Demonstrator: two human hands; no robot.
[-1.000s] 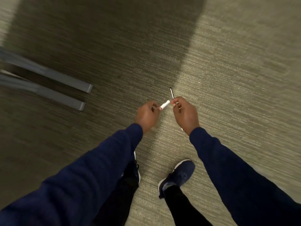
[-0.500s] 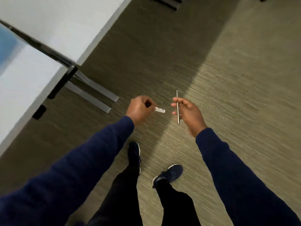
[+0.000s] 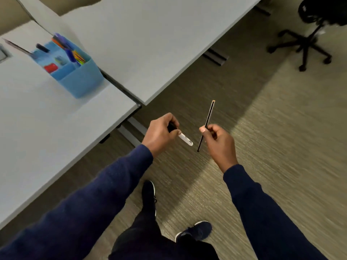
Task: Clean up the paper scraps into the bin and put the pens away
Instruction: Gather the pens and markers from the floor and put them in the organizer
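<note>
My left hand (image 3: 161, 133) is closed around a white marker with a dark cap end (image 3: 185, 139), its white end pointing right and down. My right hand (image 3: 218, 142) pinches a thin black pencil (image 3: 208, 119) near its middle, held almost upright over the carpet. A blue desk organiser (image 3: 78, 79) with several pens and coloured items stands on the white table at the upper left, well away from both hands. No paper scraps or bin are in view.
Two white tables (image 3: 150, 44) meet at a dark gap, their corners just left of my hands. A black swivel chair (image 3: 308, 40) stands at the upper right. Carpet covers the floor, and my feet (image 3: 195, 231) are below.
The view has swung up from the floor, bringing the tables, the organiser and the chair into sight. My hands have drawn slightly apart, each still holding its pen.
</note>
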